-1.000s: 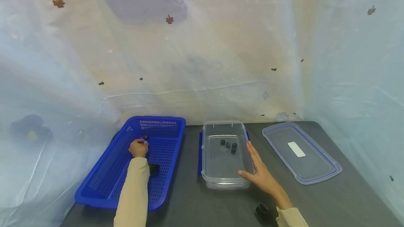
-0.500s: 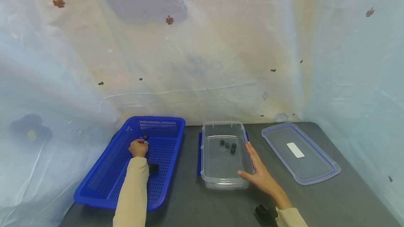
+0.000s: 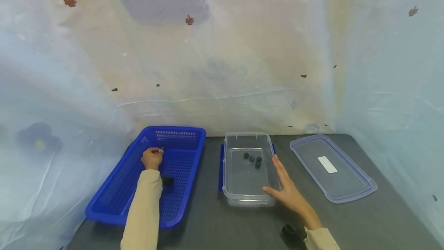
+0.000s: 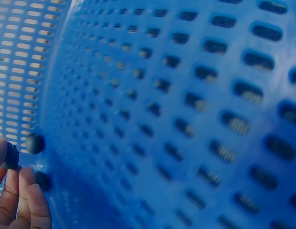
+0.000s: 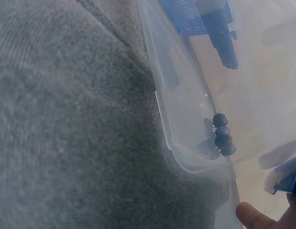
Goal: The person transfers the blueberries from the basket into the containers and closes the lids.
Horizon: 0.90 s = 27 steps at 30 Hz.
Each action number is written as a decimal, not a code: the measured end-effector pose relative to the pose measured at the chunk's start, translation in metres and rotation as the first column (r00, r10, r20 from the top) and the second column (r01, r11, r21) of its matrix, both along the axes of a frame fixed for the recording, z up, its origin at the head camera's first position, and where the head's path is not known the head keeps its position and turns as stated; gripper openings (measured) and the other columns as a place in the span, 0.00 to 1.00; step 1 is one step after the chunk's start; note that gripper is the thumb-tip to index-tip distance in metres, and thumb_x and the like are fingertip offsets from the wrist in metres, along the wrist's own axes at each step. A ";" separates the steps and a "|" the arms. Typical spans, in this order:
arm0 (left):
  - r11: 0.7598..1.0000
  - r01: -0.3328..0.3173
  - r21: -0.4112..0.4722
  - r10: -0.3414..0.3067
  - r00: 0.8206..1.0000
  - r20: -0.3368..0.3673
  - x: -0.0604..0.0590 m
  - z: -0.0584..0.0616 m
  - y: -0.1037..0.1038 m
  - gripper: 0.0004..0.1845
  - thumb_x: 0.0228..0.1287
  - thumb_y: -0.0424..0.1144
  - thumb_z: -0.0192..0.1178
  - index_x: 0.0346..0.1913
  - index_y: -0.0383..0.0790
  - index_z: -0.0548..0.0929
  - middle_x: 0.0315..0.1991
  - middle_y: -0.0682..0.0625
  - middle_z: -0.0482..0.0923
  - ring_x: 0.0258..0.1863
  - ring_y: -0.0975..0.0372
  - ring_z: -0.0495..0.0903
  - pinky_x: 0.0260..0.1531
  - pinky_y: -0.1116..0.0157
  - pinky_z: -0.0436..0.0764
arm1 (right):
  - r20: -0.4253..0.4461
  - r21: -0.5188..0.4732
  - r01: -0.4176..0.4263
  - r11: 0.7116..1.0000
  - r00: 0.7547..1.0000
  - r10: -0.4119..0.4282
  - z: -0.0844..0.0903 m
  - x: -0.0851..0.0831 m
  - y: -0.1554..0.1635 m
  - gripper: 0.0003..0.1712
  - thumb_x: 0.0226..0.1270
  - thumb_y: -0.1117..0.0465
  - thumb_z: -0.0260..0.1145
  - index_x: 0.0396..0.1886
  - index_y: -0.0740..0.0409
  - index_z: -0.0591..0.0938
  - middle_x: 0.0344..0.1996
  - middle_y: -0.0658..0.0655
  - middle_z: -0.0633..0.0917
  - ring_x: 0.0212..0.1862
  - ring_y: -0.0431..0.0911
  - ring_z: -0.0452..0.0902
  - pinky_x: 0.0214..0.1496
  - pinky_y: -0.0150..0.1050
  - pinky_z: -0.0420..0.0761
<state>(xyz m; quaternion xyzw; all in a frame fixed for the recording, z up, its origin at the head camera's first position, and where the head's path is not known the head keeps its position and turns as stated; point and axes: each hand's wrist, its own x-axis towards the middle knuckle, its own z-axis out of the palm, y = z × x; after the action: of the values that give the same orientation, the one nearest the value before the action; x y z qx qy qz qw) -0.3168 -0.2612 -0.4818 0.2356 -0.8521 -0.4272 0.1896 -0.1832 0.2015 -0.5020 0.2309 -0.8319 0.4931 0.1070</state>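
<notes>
My left hand (image 3: 154, 154) is inside the blue perforated basket (image 3: 114, 194), near its far end. Its fingertips (image 4: 19, 200) pinch a small black round piece (image 4: 11, 155). Two more black pieces (image 4: 34, 143) lie beside it on the basket floor. My right hand (image 3: 281, 182) lies flat with straight fingers against the right side of the clear plastic container (image 3: 243, 200). Several small black pieces (image 3: 252, 158) sit in the container's far half and show through its wall (image 5: 220, 134). Only my right thumb tip (image 5: 253, 217) shows in the right wrist view.
A clear lid with a blue rim and a white label (image 3: 333, 167) lies on the dark grey table (image 3: 208, 219) to the right of the container. Pale plastic sheeting (image 3: 222, 68) closes in the back and both sides. Black devices sit at both wrists.
My left hand has edged slightly toward the basket's far end. The right hand stays against the container, and the view has shifted a little.
</notes>
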 end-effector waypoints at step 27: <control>0.961 0.264 -0.081 -0.269 0.961 -0.057 0.013 0.041 -0.003 0.18 0.67 0.38 0.61 0.51 0.26 0.79 0.44 0.33 0.79 0.47 0.42 0.75 0.49 0.47 0.73 | -0.029 0.174 0.077 0.982 0.997 -0.073 0.011 0.001 0.001 0.58 0.57 0.48 0.73 0.76 0.64 0.49 0.75 0.67 0.49 0.72 0.65 0.45 0.63 0.69 0.55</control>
<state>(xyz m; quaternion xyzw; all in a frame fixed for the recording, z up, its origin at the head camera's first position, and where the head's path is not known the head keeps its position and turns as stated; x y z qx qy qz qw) -0.3042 -0.2647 -0.4407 0.0972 -0.8841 -0.4252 0.1674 -0.1818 0.2023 -0.4907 0.2135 -0.8788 0.4112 0.1139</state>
